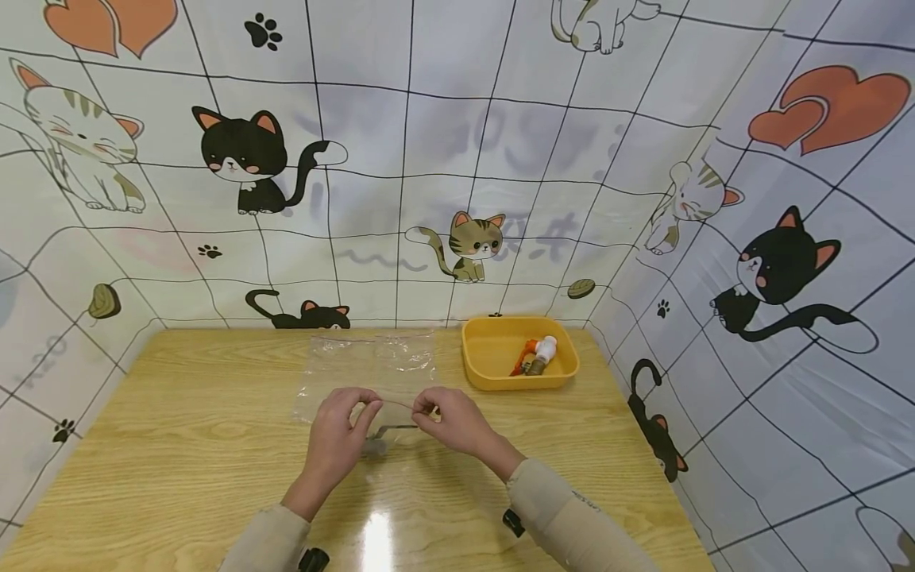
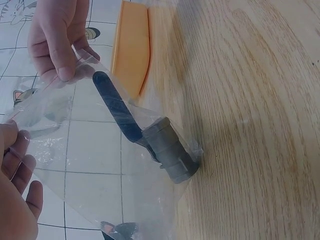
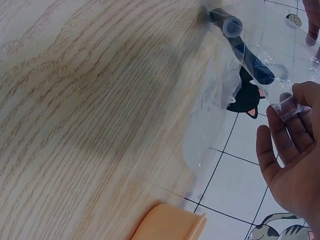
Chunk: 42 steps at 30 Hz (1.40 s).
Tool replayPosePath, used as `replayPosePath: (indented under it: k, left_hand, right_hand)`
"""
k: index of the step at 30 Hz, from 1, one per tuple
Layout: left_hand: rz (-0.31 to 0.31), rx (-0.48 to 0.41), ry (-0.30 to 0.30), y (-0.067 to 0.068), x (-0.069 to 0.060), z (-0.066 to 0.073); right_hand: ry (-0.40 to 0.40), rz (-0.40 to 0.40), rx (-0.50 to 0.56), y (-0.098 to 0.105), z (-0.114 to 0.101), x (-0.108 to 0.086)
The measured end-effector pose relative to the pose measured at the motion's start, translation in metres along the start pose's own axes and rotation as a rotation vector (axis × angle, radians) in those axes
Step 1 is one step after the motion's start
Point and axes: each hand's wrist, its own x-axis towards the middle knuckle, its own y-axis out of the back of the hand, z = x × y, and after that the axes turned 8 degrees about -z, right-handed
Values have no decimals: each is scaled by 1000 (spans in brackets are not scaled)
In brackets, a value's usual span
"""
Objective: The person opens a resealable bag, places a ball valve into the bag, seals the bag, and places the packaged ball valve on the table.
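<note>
A clear zip bag hangs upright, its reddish seal line stretched between my hands. My left hand pinches one top corner with thumb and fingers. The other top corner is pinched by my right hand. Inside the bag lies a valve with a grey cylindrical body and a long dark blue lever handle. In the left wrist view the valve rests low in the bag, close to the tabletop. The handle also shows through the plastic in the right wrist view, above the right fingers.
Behind the hands, another clear plastic bag lies flat on the wooden table. A yellow bin stands at the back right, holding a white, brown and orange-red fitting. Cat-printed sheeting walls the back and sides.
</note>
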Motion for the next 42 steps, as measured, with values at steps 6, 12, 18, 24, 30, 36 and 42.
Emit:
replayPosePath:
  k: [6, 12, 18, 24, 30, 36, 42]
  left_hand:
    - [9, 8, -8, 0, 0, -1]
    - [12, 6, -7, 0, -1, 0]
    - [5, 5, 4, 1, -1, 1]
    - [-23, -4, 23, 1, -1, 1]
    - [-17, -5, 13, 2, -1, 1]
    - [-5, -3, 15, 0, 0, 1]
    - [7, -11, 13, 0, 0, 1]
  right_hand:
    - [8, 1, -11, 1, -1, 0]
    - [5, -5, -3, 2, -2, 0]
    - [14, -9, 7, 2, -2, 0]
    - [46, -5, -16, 1, 0, 0]
    - [30, -14, -1, 1, 0, -1]
    - [2, -23, 20, 0, 4, 0]
    - [-8, -31, 21, 0, 7, 0]
